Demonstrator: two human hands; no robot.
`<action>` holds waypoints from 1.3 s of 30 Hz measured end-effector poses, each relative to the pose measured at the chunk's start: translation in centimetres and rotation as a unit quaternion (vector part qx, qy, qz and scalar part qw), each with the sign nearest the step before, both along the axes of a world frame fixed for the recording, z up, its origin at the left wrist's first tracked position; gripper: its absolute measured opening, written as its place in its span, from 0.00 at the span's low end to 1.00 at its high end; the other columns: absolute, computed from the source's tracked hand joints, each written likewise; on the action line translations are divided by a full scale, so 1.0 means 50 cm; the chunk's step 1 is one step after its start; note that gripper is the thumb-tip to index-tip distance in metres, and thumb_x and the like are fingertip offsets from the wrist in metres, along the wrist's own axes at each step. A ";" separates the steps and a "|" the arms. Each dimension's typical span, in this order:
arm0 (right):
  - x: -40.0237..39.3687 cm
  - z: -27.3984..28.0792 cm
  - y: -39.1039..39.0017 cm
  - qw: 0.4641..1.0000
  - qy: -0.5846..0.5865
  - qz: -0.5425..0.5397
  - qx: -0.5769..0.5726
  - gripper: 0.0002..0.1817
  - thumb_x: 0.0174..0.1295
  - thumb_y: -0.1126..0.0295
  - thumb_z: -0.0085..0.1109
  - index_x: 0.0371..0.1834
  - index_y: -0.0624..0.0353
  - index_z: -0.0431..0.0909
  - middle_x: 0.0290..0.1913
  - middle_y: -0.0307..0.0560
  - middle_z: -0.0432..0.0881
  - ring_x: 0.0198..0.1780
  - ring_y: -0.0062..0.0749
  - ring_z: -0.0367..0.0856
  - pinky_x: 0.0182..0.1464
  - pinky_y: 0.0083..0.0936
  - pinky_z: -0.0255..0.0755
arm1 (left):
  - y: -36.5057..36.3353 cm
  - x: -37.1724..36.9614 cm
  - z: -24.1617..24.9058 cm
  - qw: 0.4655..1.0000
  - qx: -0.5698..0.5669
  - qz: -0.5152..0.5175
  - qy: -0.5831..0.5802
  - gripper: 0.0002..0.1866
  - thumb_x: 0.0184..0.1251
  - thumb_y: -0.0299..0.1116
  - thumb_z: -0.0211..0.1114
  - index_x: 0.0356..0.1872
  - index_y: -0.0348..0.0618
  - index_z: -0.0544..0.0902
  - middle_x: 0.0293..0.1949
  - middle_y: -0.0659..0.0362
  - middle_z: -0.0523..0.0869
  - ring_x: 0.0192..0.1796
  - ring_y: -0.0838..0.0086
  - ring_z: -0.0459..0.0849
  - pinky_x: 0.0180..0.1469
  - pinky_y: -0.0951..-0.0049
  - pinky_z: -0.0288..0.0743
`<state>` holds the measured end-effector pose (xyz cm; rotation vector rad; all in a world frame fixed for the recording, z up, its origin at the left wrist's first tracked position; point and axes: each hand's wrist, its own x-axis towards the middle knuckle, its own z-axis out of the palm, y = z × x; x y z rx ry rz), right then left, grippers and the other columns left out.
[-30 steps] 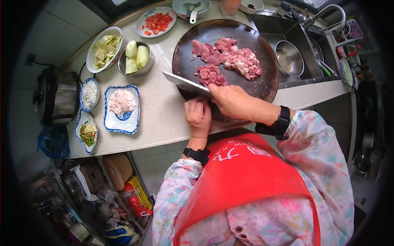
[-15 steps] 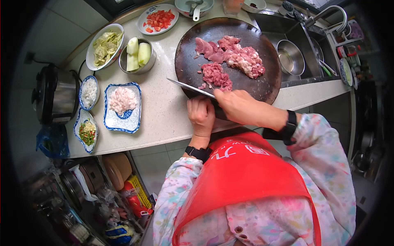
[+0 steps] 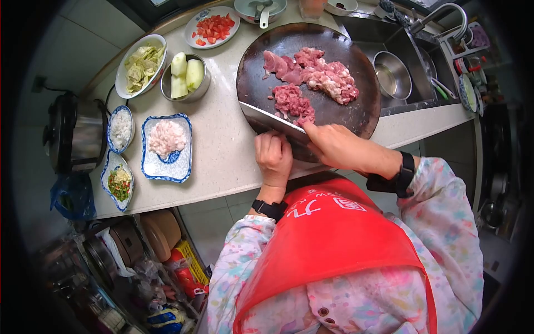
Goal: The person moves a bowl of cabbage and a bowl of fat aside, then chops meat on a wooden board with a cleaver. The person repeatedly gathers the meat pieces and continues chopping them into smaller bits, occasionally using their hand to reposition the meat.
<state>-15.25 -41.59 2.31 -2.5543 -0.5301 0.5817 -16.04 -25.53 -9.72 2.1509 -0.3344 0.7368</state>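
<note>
My right hand (image 3: 342,146) is wrapped round the handle of a cleaver (image 3: 271,121), whose broad blade points left over the near edge of a round, dark cutting board (image 3: 356,119). My left hand (image 3: 273,157) is closed at the board's near edge, just below the blade; the cleaver hides part of its fingertips, and whatever they hold cannot be made out. On the board, a small heap of chopped meat (image 3: 292,101) lies just beyond the blade. Farther back are a smooth slice of meat (image 3: 281,67) and a larger fatty pile of meat (image 3: 332,80).
Left of the board stand a blue-rimmed dish of pale minced meat (image 3: 167,138), a metal bowl of peeled green vegetable (image 3: 192,78), a plate of diced red vegetable (image 3: 213,29) and several smaller dishes. A sink (image 3: 400,50) holding a steel bowl (image 3: 393,75) lies right.
The cleaver has shifted right and tipped, so more of its flat face shows. My right hand has moved slightly right and down. My left hand stays nearly in place.
</note>
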 end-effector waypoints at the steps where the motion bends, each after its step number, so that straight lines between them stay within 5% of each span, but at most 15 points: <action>1: 0.017 -0.006 0.015 1.000 -0.008 0.005 0.011 0.11 0.61 0.73 0.56 0.40 0.67 0.67 0.30 0.67 0.81 0.36 0.66 0.80 0.38 0.54 0.72 | 0.003 0.000 -0.001 1.000 -0.001 0.006 0.011 0.07 0.49 0.15 0.64 0.27 0.39 0.78 0.33 0.53 0.82 0.37 0.57 0.79 0.41 0.61 0.74; 8: 0.079 -0.060 0.049 0.989 -0.085 -0.054 0.106 0.13 0.63 0.70 0.57 0.44 0.66 0.66 0.31 0.68 0.80 0.38 0.68 0.79 0.39 0.55 0.70 | 0.009 -0.002 0.010 1.000 0.012 -0.011 0.007 0.07 0.50 0.16 0.64 0.28 0.39 0.79 0.34 0.53 0.83 0.38 0.57 0.80 0.43 0.61 0.75; 23: 0.026 -0.016 -0.012 0.998 -0.016 0.040 0.042 0.12 0.61 0.73 0.55 0.43 0.69 0.67 0.29 0.66 0.82 0.34 0.64 0.82 0.36 0.53 0.74 | 0.014 -0.001 0.010 0.999 0.009 -0.025 0.027 0.06 0.50 0.17 0.64 0.26 0.39 0.78 0.33 0.53 0.82 0.38 0.57 0.79 0.41 0.60 0.73; 28: 0.046 -0.033 0.057 0.998 -0.033 0.002 0.047 0.15 0.62 0.70 0.57 0.45 0.68 0.65 0.31 0.68 0.80 0.38 0.65 0.80 0.38 0.53 0.72 | 0.020 -0.003 0.016 0.998 0.022 -0.037 0.046 0.05 0.51 0.17 0.63 0.27 0.38 0.78 0.32 0.52 0.81 0.37 0.55 0.77 0.41 0.59 0.72; 32: 0.010 -0.007 -0.014 1.000 0.023 -0.011 0.005 0.12 0.60 0.71 0.57 0.43 0.67 0.70 0.32 0.66 0.82 0.40 0.61 0.83 0.43 0.50 0.75 | 0.019 0.005 0.019 0.998 0.034 -0.039 0.040 0.05 0.52 0.18 0.63 0.28 0.38 0.77 0.33 0.52 0.81 0.37 0.55 0.77 0.41 0.58 0.71; 39: -0.025 0.027 -0.089 0.995 -0.050 -0.077 0.033 0.11 0.63 0.69 0.58 0.42 0.63 0.70 0.33 0.64 0.82 0.40 0.64 0.80 0.41 0.54 0.71 | -0.012 0.085 0.032 0.995 0.023 0.002 0.094 0.07 0.54 0.18 0.59 0.34 0.37 0.77 0.34 0.49 0.79 0.42 0.54 0.77 0.46 0.57 0.71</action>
